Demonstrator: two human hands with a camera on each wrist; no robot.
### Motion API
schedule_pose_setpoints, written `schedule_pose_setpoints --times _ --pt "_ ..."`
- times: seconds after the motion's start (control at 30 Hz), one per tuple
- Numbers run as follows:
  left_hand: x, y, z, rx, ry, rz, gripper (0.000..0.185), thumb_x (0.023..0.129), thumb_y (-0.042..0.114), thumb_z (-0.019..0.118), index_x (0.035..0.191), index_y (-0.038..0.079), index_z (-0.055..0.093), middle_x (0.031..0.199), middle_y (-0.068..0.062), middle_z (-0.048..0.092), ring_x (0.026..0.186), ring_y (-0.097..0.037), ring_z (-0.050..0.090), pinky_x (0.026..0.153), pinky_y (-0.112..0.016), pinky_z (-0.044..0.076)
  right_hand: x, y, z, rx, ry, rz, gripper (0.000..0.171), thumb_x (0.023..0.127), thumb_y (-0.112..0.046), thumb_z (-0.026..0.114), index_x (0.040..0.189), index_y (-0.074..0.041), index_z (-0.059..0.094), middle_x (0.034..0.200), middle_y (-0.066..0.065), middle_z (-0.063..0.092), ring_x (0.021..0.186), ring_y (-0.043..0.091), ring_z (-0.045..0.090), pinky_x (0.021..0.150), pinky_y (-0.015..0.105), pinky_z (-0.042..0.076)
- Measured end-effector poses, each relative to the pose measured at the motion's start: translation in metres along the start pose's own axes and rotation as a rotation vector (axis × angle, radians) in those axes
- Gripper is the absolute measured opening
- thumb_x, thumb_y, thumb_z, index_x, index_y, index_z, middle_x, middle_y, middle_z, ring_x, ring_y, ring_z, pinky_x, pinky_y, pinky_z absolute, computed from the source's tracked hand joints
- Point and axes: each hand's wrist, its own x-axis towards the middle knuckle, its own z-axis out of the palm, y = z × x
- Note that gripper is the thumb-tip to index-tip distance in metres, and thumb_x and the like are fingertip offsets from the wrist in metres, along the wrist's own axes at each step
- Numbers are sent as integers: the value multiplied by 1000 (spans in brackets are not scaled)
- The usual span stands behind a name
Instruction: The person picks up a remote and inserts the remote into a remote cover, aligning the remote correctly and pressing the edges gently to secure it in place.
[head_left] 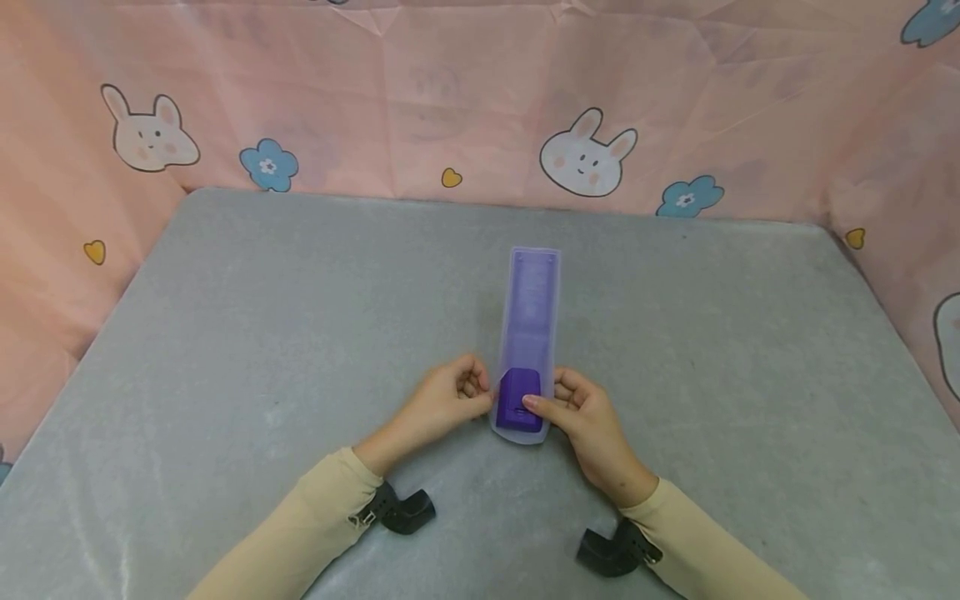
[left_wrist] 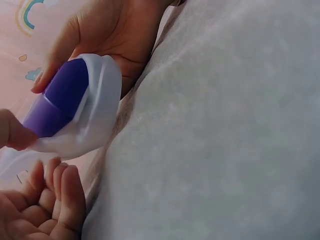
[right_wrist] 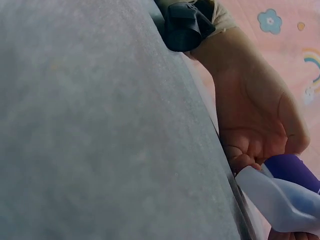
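Note:
A long, narrow, translucent purple plastic case (head_left: pixel 531 308) points away from me, with a dark purple block-like piece (head_left: pixel 519 400) in its near, rounded end. My right hand (head_left: pixel 596 429) grips this end from the right, its thumb across the dark piece and its other fingers at the side of the case. At the left rim is my left hand (head_left: pixel 442 404), fingers curled and thumb tip against the edge. In the left wrist view, the left thumb (left_wrist: pixel 17 132) lies by the dark piece, with curled fingers below the rim; the two pinch the case edge.
A grey cloth-covered table (head_left: pixel 300 317) spreads around the hands. Behind it hangs a pink curtain (head_left: pixel 480 100) printed with rabbits, flowers and hearts. Black wrist cameras (head_left: pixel 408 510) are strapped over the beige sleeves (head_left: pixel 300 525).

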Motion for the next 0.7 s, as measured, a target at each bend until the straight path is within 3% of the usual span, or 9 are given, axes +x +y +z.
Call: schedule_pose_setpoints --times 0.1,0.2,0.5,0.7 --pt "-1 1 0 74 -21 4 8 78 4 61 83 3 54 69 1 55 61 -7 50 52 -18 43 0 1 0 0 -1 10 25 85 2 64 107 8 53 94 2 71 90 15 67 80 28 55" --pt "-1 1 0 87 -39 16 8 77 3 60 83 2 55 70 0 56 63 -7 50 53 -19 44 0 1 0 0 -1 18 25 86 1 64 107 8 53 94 2 71 90 15 67 80 28 55" --pt "-1 -3 0 -65 -100 114 5 85 -4 56 89 -7 55 77 -10 59 69 -12 56 61 -25 54 1 -1 -3 101 -4 46 18 91 2 56 108 8 54 91 1 71 87 10 66 80 24 54" --pt "0 0 1 -34 -72 116 9 87 2 63 89 -3 56 77 -8 60 66 -10 56 59 -22 52 1 -4 -4 118 -9 71 30 92 0 54 117 15 48 93 0 71 89 10 66 82 25 53"
